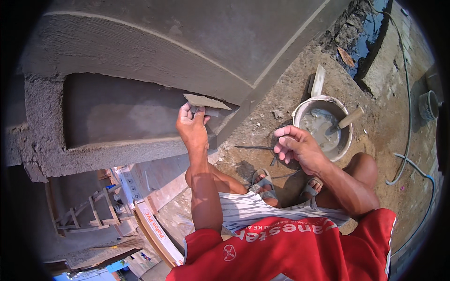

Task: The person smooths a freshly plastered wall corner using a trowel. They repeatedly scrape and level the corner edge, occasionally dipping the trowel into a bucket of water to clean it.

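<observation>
My left hand [191, 126] is closed around a thin, flat, pale slab [208, 101] with a rough edge, its thumb and fingertips pinching the near side. The slab is held at the right end of a recessed panel [122, 112] in a grey plastered wall; whether it touches the wall is hard to tell. My right hand [300, 147] hovers in the air left of a bucket, its fingers loosely bent and apart, with nothing in them. Wet grey mortar [318, 124] fills part of the whitish bucket [347, 147], and a wooden-handled trowel [352, 117] stands in it.
A pale flat board [318, 80] leans just beyond the bucket. On the right, a hose [407, 89] runs along the ground near a small pail [428, 105]. Dark water [368, 42] lies in a ditch at the top right. Wooden framing [89, 213] and a long box [157, 229] are at lower left.
</observation>
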Tool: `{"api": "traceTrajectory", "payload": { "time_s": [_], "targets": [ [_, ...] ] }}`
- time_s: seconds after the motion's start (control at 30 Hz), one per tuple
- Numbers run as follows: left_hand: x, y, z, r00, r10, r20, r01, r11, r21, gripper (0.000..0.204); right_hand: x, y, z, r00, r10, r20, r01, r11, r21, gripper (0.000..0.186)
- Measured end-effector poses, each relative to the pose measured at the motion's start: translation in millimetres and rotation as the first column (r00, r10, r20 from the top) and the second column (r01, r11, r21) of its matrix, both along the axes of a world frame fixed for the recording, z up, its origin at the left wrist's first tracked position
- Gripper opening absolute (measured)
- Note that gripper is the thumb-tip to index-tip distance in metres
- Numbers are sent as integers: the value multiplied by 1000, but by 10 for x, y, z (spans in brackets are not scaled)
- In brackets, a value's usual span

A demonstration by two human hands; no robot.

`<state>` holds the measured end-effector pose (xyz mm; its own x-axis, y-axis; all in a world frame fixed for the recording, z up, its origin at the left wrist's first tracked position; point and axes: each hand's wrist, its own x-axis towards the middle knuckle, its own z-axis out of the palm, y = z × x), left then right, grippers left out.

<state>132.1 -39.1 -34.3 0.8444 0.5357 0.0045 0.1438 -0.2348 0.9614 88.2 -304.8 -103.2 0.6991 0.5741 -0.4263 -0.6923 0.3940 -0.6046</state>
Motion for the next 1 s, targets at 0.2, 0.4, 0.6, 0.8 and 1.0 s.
{"api": "traceTrajectory", "payload": {
  "time_s": [0.2, 0.4, 0.6, 0.8, 1.0],
  "targets": [
    [-420, 77, -4, 996, -47, 80, 53, 997, -63, 36, 10, -45, 44, 999, -21, 30, 22, 999, -29, 21],
    [-629, 158, -535, 987, -71, 145, 138, 834, -534, 42, -16, -14, 68, 1000, 3, 27, -1, 998, -69, 21],
    [-809, 99, -723, 948, -93, 305, 303, 566, -767, 35, -22, 67, -32, 986, 48, 157, -18, 983, -184, 24],
    [-864, -455, -1001, 921, -88, 379, 385, 350, -854, 29, -203, 359, -185, 805, 129, 579, 150, 900, -409, 35],
    [-912, -827, -950, 971, 2, 239, 215, 430, -877, 21, -284, 779, -403, 909, -165, 383, 221, 969, -106, 26]
  ]
}}
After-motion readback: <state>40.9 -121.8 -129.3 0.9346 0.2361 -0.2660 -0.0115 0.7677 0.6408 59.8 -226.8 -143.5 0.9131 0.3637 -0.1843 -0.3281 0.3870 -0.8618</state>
